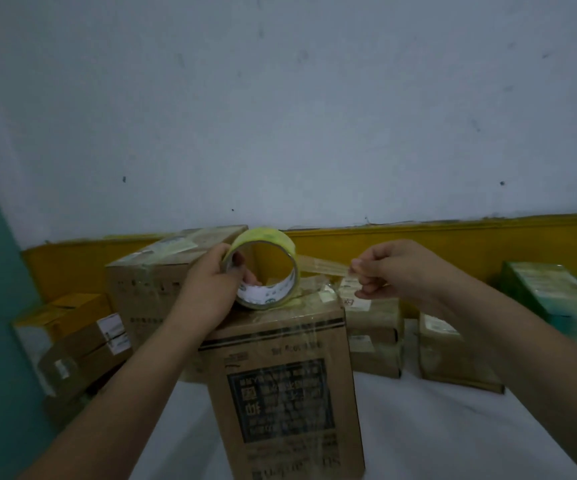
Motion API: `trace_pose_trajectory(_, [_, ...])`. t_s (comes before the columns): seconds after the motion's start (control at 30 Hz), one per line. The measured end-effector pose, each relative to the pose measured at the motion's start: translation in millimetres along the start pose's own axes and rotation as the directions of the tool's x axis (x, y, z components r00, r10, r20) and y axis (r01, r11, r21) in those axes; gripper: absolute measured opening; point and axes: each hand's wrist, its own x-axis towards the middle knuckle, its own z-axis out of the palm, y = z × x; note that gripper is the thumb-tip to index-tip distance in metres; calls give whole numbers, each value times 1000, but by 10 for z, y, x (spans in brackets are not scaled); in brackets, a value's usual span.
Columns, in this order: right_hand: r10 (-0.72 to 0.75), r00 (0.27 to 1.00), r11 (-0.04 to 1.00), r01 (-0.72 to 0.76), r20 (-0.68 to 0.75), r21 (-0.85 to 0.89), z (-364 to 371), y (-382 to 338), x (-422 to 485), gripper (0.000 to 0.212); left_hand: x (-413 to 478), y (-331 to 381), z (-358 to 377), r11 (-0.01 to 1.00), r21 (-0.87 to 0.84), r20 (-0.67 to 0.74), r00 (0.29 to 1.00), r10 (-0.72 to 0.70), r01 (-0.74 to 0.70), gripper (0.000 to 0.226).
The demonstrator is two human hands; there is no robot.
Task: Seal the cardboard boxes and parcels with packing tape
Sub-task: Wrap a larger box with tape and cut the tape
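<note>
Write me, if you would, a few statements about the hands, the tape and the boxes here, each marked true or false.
1. The left hand holds the tape roll, with fingers inside its core. True.
2. The right hand lies flat on a box top. False: it pinches the end of the tape strip drawn out from the roll, in the air.
3. The tape roll is at the top of the printed cardboard box in front of the person. True.
4. The green box stands at the far left. False: it is at the right edge of the view.
</note>
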Motion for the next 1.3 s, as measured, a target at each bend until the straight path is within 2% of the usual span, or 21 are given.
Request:
trace_pose_trajectory(0.23, [156,983,973,-170,100,157,95,318,-69,14,0,9,22,995,46,42,995,88,-90,20])
trace_pose_trajectory(0.3, [161,979,958,-186,128,220,179,416,-72,14,21,0,24,993,61,71,993,99,-103,19])
trace_pose_trajectory(0.37, [155,982,963,-174,108,207,273,478,-71,17,27,-9,36,995,45,92,992,88,-93,18])
trace_pose_trajectory(0.43, [162,986,980,-166,40,109,374,495,-61,17,19,-5,47,997,26,96,993,70,-73,19])
trace_pose_trajectory(0.5, [149,988,976,-153,-36,-157,423,525,-35,45,17,-4,44,998,17,91,994,55,-56,21])
trace_pose_trajectory(0.53, [154,988,944,-154,-25,-292,427,539,-40,62,21,-6,43,999,13,95,995,44,-46,21])
trace_pose_trajectory(0.6, [178,984,897,-157,12,-413,419,565,-71,72,27,0,46,999,16,109,993,35,-37,19])
trace_pose_trajectory(0.67, [148,989,922,-141,-6,-361,378,483,-82,62,41,13,56,999,35,115,993,31,-35,19])
trace_pose_trajectory(0.73, [24,993,950,-59,-115,-308,326,313,10,44,46,15,63,999,29,115,993,30,-33,18])
trace_pose_trajectory(0.8, [-26,978,983,-13,-209,-185,345,60,175,35,37,25,60,999,21,113,993,23,-26,17])
trace_pose_trajectory(0.9, [35,992,992,-50,-122,-120,588,-207,413,33,23,38,58,1000,15,115,993,7,-9,16])
trace_pose_trajectory(0.97, [88,992,934,-115,-94,-338,777,-199,512,37,31,32,41,1000,26,94,996,-2,-1,15])
trace_pose_trajectory(1.0, [45,996,847,-77,-74,-526,819,-174,532,38,35,26,33,999,32,86,996,5,-8,14])
trace_pose_trajectory(1.03, [58,997,795,-78,-53,-601,817,-149,547,38,31,31,36,999,32,84,996,22,-25,14])
trace_pose_trajectory(1.1, [60,998,719,-69,-37,-691,804,-124,565,39,10,104,58,999,-9,95,994,49,-48,24])
trace_pose_trajectory(1.17, [74,996,675,-81,-42,-733,803,-142,546,40,8,226,10,991,-123,124,990,71,-56,45])
trace_pose_trajectory(1.2, [57,998,618,-64,-37,-783,803,-132,546,40,49,250,-71,986,-148,118,988,98,-80,58])
trace_pose_trajectory(1.23, [58,997,603,-72,-46,-794,800,-156,520,40,117,262,-193,984,-102,93,983,155,-146,68])
trace_pose_trajectory(1.27, [50,998,560,-63,-42,-826,783,-159,523,40,193,264,-359,970,45,96,968,233,-238,74])
trace_pose_trajectory(1.3, [43,998,532,-67,-53,-844,778,-151,522,40,250,274,-547,898,277,180,937,301,-342,75])
